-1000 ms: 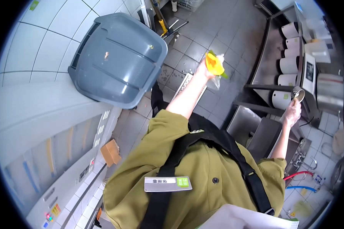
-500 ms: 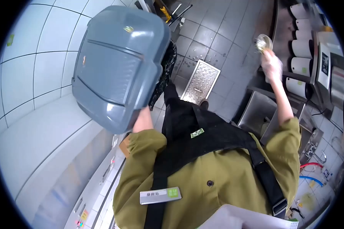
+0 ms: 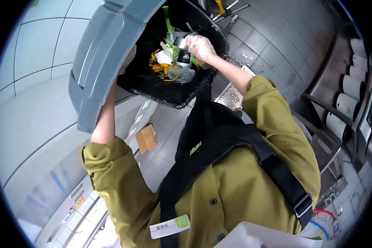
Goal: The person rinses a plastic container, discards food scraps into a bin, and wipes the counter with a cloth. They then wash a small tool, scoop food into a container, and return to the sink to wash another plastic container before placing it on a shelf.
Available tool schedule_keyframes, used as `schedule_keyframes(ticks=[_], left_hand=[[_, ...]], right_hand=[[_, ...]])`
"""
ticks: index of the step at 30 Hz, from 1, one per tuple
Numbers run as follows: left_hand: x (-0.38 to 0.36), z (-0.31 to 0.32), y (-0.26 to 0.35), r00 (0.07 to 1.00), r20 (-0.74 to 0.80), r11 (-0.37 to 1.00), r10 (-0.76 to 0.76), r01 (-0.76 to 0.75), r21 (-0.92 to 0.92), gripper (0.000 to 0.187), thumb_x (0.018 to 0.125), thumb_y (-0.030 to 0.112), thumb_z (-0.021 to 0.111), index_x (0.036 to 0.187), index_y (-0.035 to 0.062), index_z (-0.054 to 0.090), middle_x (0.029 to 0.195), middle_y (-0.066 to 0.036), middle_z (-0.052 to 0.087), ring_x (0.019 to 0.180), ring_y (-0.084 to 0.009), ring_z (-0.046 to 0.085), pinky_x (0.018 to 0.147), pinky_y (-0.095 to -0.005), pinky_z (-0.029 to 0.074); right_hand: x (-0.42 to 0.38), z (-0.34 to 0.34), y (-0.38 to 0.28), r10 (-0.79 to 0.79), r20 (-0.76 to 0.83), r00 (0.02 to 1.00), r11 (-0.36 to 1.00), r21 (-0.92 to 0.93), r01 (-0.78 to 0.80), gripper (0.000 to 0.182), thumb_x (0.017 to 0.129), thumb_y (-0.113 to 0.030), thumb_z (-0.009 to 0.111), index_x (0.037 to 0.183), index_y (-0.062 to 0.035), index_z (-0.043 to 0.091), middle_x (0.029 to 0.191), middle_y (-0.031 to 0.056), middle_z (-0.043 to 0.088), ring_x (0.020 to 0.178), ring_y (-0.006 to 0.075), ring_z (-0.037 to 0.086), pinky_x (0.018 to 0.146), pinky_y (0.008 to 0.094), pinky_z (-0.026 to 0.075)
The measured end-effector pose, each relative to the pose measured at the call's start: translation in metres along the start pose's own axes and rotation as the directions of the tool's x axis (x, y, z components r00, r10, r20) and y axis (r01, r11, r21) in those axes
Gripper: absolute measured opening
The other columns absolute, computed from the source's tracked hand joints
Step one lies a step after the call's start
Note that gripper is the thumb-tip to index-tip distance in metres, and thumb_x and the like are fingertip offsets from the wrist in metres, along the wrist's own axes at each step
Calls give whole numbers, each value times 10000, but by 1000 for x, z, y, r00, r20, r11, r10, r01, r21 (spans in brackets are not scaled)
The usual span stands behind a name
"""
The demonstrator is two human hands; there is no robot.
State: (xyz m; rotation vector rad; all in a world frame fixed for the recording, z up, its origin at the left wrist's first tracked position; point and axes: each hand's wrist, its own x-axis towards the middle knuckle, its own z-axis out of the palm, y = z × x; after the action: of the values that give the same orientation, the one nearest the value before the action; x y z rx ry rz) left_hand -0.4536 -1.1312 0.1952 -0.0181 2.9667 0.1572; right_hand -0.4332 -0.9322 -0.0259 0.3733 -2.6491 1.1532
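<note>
My left hand (image 3: 128,60), partly hidden behind the edge of the grey lid (image 3: 99,53), holds that lid tilted up on the left. Below it the bin (image 3: 140,80), lined with a black bag, stands open with orange peels (image 3: 160,67), green and white scraps (image 3: 168,51) and crumpled clear plastic (image 3: 182,74) inside. Over the bin's right part is my right hand (image 3: 200,48), in a clear glove, its fingers bent down beside a dark, clear-walled cup (image 3: 183,58). Whether the fingers grip the cup is unclear.
A cardboard piece (image 3: 146,138) lies on the floor at the left. A metal plate (image 3: 231,98) is set in the tiles beyond my apron. White containers (image 3: 353,87) line a steel rack at the right, with red and blue hoses (image 3: 324,213) below.
The lid has swung up from closed, exposing the bin's inside. My right hand, which held a clear cup out at the right, has moved left to over the bin.
</note>
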Motion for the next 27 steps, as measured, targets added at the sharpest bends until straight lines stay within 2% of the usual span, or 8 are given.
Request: schedule_keyframes(ticks=[3, 6, 11, 16, 20, 21, 23, 27], left_hand=[[-2, -18, 11, 987, 136, 995, 84, -90, 42, 305, 830, 286, 408, 953, 44, 547, 951, -112, 572, 849, -287, 535, 786, -342, 401], [9, -28, 11, 985, 140, 975, 99, -124, 184, 300, 837, 275, 427, 1017, 66, 543, 1030, -107, 556, 936, -257, 531, 822, -311, 399], [14, -25, -8, 968, 244, 992, -62, 86, -88, 299, 835, 251, 468, 1072, 80, 527, 1085, -91, 534, 993, -207, 518, 864, -285, 390], [16, -33, -4, 956, 272, 984, 112, -145, 102, 302, 835, 246, 459, 1060, 58, 533, 1102, -95, 523, 1012, -216, 505, 870, -288, 380], [13, -24, -7, 930, 363, 997, 57, -33, -73, 251, 800, 173, 526, 1014, 47, 564, 1039, -106, 560, 961, -206, 538, 834, -270, 405], [11, -21, -9, 941, 316, 992, 122, -107, -65, 250, 802, 166, 524, 1016, 43, 562, 1028, -111, 565, 943, -191, 547, 829, -261, 408], [13, -12, -14, 945, 259, 964, 201, -144, -224, 240, 791, 146, 528, 992, 21, 572, 931, -104, 600, 848, -138, 569, 781, -233, 420], [4, -3, -15, 886, 413, 977, 213, -188, -102, 193, 758, 177, 520, 767, 0, 596, 619, -12, 515, 565, -93, 448, 586, -220, 381]], right_hand=[[-11, 93, 3, 293, 336, 895, 955, -66, -288, 143, 752, -137, 425, 664, -100, 531, 613, 73, 539, 500, 219, 510, 434, 332, 390], [-84, 169, -35, 232, 596, 769, 967, -229, -115, 141, 746, -134, 429, 666, -99, 539, 616, 64, 543, 513, 206, 511, 445, 322, 393], [-77, 192, -14, 102, 823, 559, 978, -187, 97, 141, 736, -130, 435, 669, -99, 554, 623, 49, 550, 534, 184, 512, 465, 305, 396], [-91, 205, -26, 265, 576, 774, 946, -311, -93, 142, 726, -125, 441, 672, -98, 569, 629, 34, 557, 555, 163, 513, 485, 288, 400], [-62, 217, 11, 126, 744, 656, 860, -411, 302, 144, 718, -122, 445, 675, -98, 581, 634, 22, 563, 572, 146, 514, 500, 274, 403], [-88, 214, -11, 166, 533, 830, 960, -281, -12, 139, 717, -99, 444, 668, -99, 574, 629, 31, 552, 577, 139, 514, 503, 270, 400], [-79, 200, -25, 249, 359, 899, 966, -161, -204, 129, 708, -99, 456, 646, -118, 568, 625, 33, 544, 583, 126, 518, 494, 266, 400], [-59, 147, -28, 321, 544, 775, 902, -424, -76, 103, 683, -177, 504, 603, -165, 569, 615, 19, 560, 582, 108, 544, 452, 270, 412]])
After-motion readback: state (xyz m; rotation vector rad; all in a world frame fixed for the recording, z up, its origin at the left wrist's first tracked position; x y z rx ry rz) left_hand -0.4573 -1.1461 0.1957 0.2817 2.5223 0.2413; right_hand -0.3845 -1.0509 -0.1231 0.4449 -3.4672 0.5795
